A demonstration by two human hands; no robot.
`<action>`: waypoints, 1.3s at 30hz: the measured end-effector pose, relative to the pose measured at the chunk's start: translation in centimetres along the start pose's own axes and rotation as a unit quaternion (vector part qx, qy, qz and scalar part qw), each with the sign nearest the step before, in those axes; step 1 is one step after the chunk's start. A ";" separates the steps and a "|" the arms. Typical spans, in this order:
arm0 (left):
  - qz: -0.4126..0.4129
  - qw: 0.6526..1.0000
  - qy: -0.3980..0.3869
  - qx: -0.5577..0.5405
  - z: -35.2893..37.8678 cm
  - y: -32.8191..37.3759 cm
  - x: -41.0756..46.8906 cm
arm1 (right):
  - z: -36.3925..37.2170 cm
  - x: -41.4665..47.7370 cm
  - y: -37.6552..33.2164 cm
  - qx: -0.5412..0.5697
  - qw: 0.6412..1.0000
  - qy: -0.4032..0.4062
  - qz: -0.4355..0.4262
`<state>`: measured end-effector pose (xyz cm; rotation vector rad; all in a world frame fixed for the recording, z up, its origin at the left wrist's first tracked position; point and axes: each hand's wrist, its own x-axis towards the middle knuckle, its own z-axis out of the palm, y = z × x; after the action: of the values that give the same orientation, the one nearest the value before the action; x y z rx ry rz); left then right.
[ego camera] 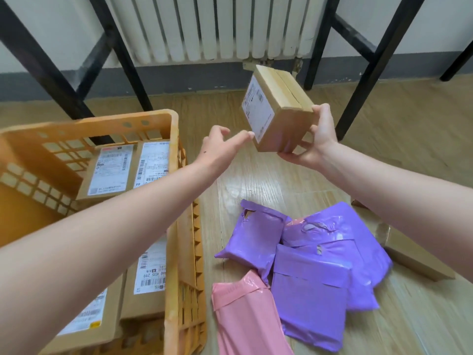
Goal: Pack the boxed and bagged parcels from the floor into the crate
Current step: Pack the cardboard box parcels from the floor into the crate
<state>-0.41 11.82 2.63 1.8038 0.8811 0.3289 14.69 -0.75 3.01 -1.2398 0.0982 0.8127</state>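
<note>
Progress looks about halfway, by our reckoning: the orange crate [107, 120] on the left already holds at least four labelled cardboard boxes, two leaning side by side at its far end [110, 170] and two more at the near end [151, 272], partly hidden behind our left forearm. What remains is plain enough. A small cardboard box [281, 111] is up in the air to the right of the crate, above the wooden floor [256, 175], tilted with its label face turned toward the crate; it is not yet over the rim. On the floor just beside the crate's right wall lies an overlapping heap of purple bags [309, 298], three as far as we can count, with a pink bag [245, 316] at the near edge of the heap and a sliver of pink showing between the purple ones. A flat cardboard box [414, 260] rests on the floor further right, half covered by our right forearm. So we judge one box in transit and roughly five parcels to go, all of the bags among them. Our right hand [314, 139] grips the small box at its near right corner, thumb up along the side and fingers curled under the bottom edge. Our left hand [220, 144] reaches across toward it with fingers loosely spread and holds nothing; the forefinger tip comes right up to the lower edge of the label face, though we cannot tell whether it actually touches.
</note>
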 end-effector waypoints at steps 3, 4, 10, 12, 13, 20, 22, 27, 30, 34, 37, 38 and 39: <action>-0.010 0.995 0.023 -0.100 -2.2 0.7 -0.7 | 2.5 -1.5 0.4 0.010 1.000 -0.027 0.001; -0.021 0.990 0.030 -0.137 -3.0 1.0 -1.0 | 3.3 -2.1 0.6 0.011 0.999 -0.035 0.000; -0.070 0.953 0.022 -0.293 -8.2 3.5 -3.5 | 8.5 -6.2 2.1 -0.024 0.990 -0.127 -0.056; -0.050 0.958 0.024 -0.282 -10.4 3.6 -4.6 | 10.4 -7.8 2.3 -0.057 0.978 -0.176 -0.093; -0.046 0.960 0.031 -0.275 -11.6 3.5 -5.2 | 11.3 -8.4 2.4 -0.078 0.971 -0.198 -0.109; -0.007 0.947 0.076 -0.311 -18.8 -0.4 -8.8 | 17.5 -12.5 6.6 -0.188 0.930 -0.298 -0.107; -0.028 0.947 0.139 -0.289 -20.9 -1.5 -9.2 | 18.8 -13.0 8.5 -0.249 0.911 -0.294 -0.149; -0.020 0.938 0.344 0.031 -26.9 -5.6 -10.3 | 21.4 -14.1 12.1 -0.336 0.838 -0.318 -0.289; -0.041 0.882 0.409 0.230 -28.9 -7.8 -10.9 | 22.2 -14.3 13.5 -0.359 0.810 -0.339 -0.316; -0.096 0.871 0.379 0.298 -29.3 -10.7 -10.4 | 23.2 -14.2 15.2 -0.371 0.796 -0.344 -0.332; -0.122 0.869 0.351 0.326 -28.9 -12.5 -9.2 | 24.3 -13.7 16.3 -0.373 0.801 -0.331 -0.330; -0.127 0.871 0.343 0.328 -28.7 -13.1 -8.7 | 24.6 -13.5 16.7 -0.374 0.805 -0.325 -0.327; -0.130 0.873 0.336 0.329 -28.5 -13.6 -8.2 | 24.8 -13.2 17.0 -0.376 0.807 -0.319 -0.326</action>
<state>-28.61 28.20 3.62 2.1727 1.8917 0.5431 -13.67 15.73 4.75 -1.5107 -1.2529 0.6131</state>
